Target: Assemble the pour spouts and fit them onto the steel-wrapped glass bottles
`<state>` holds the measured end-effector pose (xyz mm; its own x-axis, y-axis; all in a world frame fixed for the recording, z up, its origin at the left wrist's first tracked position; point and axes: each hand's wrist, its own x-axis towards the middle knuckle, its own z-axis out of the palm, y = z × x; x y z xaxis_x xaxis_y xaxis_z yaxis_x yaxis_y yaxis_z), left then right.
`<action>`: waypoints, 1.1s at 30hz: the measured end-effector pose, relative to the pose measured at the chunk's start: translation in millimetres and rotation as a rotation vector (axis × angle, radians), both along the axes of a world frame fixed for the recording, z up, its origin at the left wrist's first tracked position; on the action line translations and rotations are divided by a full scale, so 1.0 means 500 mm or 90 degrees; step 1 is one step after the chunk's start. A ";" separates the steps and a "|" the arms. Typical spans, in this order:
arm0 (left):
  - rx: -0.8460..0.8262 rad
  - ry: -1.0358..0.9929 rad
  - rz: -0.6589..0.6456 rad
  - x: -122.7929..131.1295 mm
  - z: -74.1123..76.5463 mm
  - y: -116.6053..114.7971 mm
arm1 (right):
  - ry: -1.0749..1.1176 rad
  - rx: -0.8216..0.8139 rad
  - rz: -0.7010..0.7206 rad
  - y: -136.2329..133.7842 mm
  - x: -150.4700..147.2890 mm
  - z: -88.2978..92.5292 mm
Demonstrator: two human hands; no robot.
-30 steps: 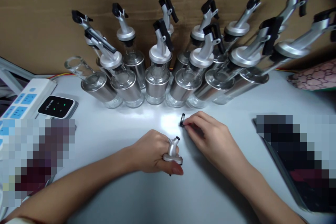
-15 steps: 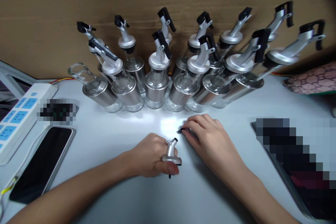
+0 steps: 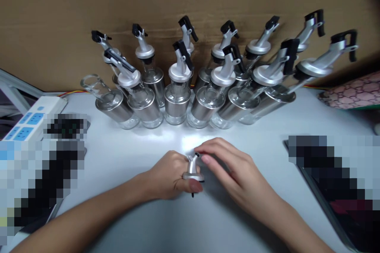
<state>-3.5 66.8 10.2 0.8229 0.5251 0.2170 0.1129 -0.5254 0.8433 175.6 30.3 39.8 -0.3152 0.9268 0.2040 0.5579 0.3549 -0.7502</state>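
My left hand (image 3: 170,176) is closed round a silver pour spout (image 3: 192,168), holding it upright by its round base just above the white table (image 3: 154,221). My right hand (image 3: 230,170) has its fingertips pinched together at the spout's tip. A small black part was between those fingers in the earlier frames; it is hidden now. Behind my hands stand several glass bottles with steel sleeves (image 3: 177,101), most fitted with silver spouts and black flip caps. One bottle at the far left (image 3: 108,99) has no spout.
A cardboard wall (image 3: 190,0) backs the bottles. A white power strip (image 3: 28,118) lies at the left edge beside blurred dark items. A dark tray-like object (image 3: 341,205) sits at the right, and patterned pink fabric (image 3: 353,93) lies at the far right.
My right hand picked a small black part off the table and moved left to the spout's tip. My left hand kept holding the spout.
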 end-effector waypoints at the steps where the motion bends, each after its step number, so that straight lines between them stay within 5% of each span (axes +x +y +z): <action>1: 0.012 0.003 -0.004 0.000 -0.001 0.000 | 0.009 -0.021 0.020 -0.001 -0.001 0.003; 9: 0.064 0.013 -0.039 0.001 -0.005 -0.007 | 0.032 -0.193 0.132 0.004 0.009 0.004; 18: 0.172 -0.001 -0.045 0.000 -0.028 -0.018 | 0.104 -0.266 0.174 0.007 0.015 0.013; 25: 0.306 0.035 0.102 0.003 -0.035 -0.062 | 0.077 -0.344 0.154 0.001 0.010 0.023; 33: 0.184 0.072 0.113 -0.022 -0.010 -0.084 | 0.048 -0.201 0.052 0.011 0.040 0.033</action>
<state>-14.4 25.0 5.1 0.7515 0.5926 0.2898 0.3086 -0.7041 0.6395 195.4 35.6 56.2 -0.3860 0.9203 -0.0636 0.4758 0.1395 -0.8684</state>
